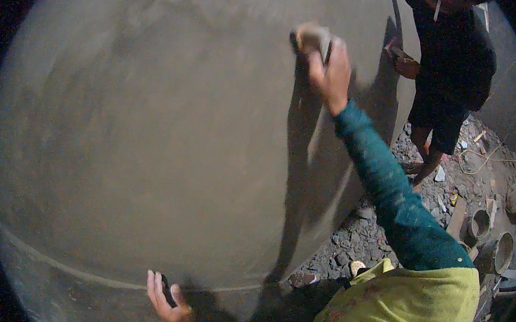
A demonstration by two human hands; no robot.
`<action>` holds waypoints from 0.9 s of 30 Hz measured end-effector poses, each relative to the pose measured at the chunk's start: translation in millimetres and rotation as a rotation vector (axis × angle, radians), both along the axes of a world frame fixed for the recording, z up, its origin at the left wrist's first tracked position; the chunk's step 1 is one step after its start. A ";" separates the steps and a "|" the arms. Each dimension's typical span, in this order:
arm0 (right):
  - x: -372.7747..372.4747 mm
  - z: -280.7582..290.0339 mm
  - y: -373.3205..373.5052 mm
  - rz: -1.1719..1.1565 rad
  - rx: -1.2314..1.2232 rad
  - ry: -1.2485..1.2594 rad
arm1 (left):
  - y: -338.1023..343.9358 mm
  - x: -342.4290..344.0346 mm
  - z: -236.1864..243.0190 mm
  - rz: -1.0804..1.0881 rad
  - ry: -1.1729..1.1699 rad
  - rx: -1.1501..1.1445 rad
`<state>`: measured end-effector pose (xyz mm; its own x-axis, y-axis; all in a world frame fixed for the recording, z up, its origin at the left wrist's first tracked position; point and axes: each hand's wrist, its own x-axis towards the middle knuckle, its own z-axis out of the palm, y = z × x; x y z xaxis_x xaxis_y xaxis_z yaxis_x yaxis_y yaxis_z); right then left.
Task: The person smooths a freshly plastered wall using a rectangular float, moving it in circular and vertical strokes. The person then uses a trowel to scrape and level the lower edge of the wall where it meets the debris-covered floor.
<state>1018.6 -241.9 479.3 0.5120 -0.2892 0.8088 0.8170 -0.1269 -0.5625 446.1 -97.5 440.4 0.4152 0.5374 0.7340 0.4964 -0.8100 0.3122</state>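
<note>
A broad grey plastered wall (178, 136) fills most of the view, its surface marked by smears. My right hand (332, 72) reaches up to its upper right and grips a pale tan pad (314, 36), which lies against the plaster. Blur and my fingers hide what kind of pad it is. Low on the left, my left hand (171, 304) rests by the wall's bottom ledge (99, 281) with its fingers stretched and thumb apart. Between them is a dark patch that looks like shadow.
At the right, a person in dark clothes (454, 57) stands close to the wall, with a hand (407, 67) on a tool against it. Rubble (359, 237) covers the ground below. Buckets (504, 252), a wood strip (456, 219) and a loose cable (479, 156) lie there.
</note>
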 end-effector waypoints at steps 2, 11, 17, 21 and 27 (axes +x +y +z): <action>-44.1 -78.8 33.2 0.059 -0.061 -0.163 | 2.3 35.5 12.5 0.000 0.085 0.225; 13.0 0.9 10.5 -0.032 0.102 -0.032 | -13.3 88.3 -16.5 -0.316 0.120 0.205; -119.6 -78.2 39.4 0.109 -0.169 -0.450 | -55.9 115.5 -4.9 -0.311 0.084 -0.059; -107.5 -140.6 5.4 0.101 -0.325 -0.399 | -58.3 95.2 -11.9 -0.315 0.123 -0.041; -92.6 -61.7 19.5 0.112 -0.071 -0.133 | -71.5 74.6 -22.3 -0.163 0.090 -0.180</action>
<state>926.1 -222.4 417.7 0.4250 -0.1761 0.8879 0.8947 -0.0671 -0.4416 520.8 -169.0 418.1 0.5665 0.5763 0.5890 0.3960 -0.8172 0.4188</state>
